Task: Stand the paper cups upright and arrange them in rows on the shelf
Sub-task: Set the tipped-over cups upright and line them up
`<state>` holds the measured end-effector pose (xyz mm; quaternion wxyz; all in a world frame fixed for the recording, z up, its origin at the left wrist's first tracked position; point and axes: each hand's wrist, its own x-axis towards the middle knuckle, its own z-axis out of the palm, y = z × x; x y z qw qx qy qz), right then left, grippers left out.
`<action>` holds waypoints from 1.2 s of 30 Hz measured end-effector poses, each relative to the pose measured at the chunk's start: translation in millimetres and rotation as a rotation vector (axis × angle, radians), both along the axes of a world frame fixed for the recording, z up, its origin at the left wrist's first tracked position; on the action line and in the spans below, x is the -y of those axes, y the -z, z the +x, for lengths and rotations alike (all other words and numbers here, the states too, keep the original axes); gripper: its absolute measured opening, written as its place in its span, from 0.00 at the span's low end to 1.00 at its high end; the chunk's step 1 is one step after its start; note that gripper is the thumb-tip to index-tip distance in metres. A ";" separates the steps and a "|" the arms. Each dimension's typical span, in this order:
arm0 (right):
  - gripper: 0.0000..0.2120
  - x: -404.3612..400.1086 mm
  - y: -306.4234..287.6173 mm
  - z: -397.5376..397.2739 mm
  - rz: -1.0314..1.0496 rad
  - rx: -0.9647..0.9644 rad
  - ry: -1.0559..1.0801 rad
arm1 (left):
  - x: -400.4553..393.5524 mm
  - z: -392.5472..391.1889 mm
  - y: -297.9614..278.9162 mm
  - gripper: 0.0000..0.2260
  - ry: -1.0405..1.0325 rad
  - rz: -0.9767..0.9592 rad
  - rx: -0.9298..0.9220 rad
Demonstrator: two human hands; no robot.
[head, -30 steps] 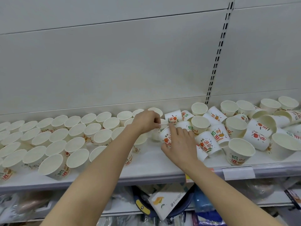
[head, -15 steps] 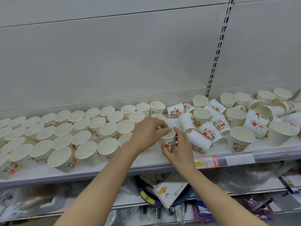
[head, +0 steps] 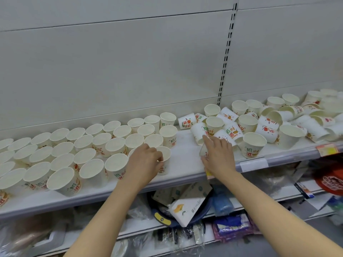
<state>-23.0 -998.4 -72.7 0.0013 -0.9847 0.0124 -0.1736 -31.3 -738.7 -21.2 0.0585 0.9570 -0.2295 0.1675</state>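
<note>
Nearest the camera, 2 bare forearms reach up from the lower edge toward a white shelf (head: 182, 168). Under it, a lower shelf (head: 141, 230) holds a white carton printed with an orange fruit (head: 187, 207) lying in a dark blue basin (head: 163, 218), beside blue plastic-wrapped packs (head: 221, 202).

At the front of the white shelf, the left hand (head: 145, 161) grips an upright paper cup (head: 164, 160), its fingers curled round the cup's side and rim; this cup stands at the right end of the front row. The right hand (head: 219, 157) lies palm down over a tipped cup (head: 204, 152) near the shelf's front edge, its fingers loosely spread, thumb against the cup's left side and fingertips reaching toward the pile behind; whether it truly grips the cup cannot be told. A yellow and a red price label (head: 327, 149) sit on the shelf's front rail.

To the left, the arranged cups (head: 78, 154) stand upright in about 4 rows running to the left edge of the view. To the right, behind the right hand, the jumbled cups (head: 259, 123) lie mixed, some upright, many on their sides, with red, orange and green print showing.

Farthest back rises the pale grey back panel (head: 111, 62), crossed by a slotted upright rail (head: 227, 52).
</note>
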 end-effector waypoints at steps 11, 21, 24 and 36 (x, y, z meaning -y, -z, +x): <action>0.34 -13.0 -10.2 11.2 0.581 0.142 -0.260 | 14.0 -2.8 3.9 0.06 -0.124 -0.041 -0.086; 0.37 -25.2 8.8 20.3 0.735 -0.056 -0.398 | 46.2 -1.9 -7.9 0.15 -0.264 -0.173 -0.075; 0.37 -17.2 6.4 22.3 0.673 -0.068 -0.458 | 61.8 8.5 -16.2 0.13 -0.267 -0.237 -0.042; 0.17 62.8 -36.8 59.2 0.505 0.231 -0.428 | 144.8 135.5 -28.9 0.16 -0.186 0.092 -0.176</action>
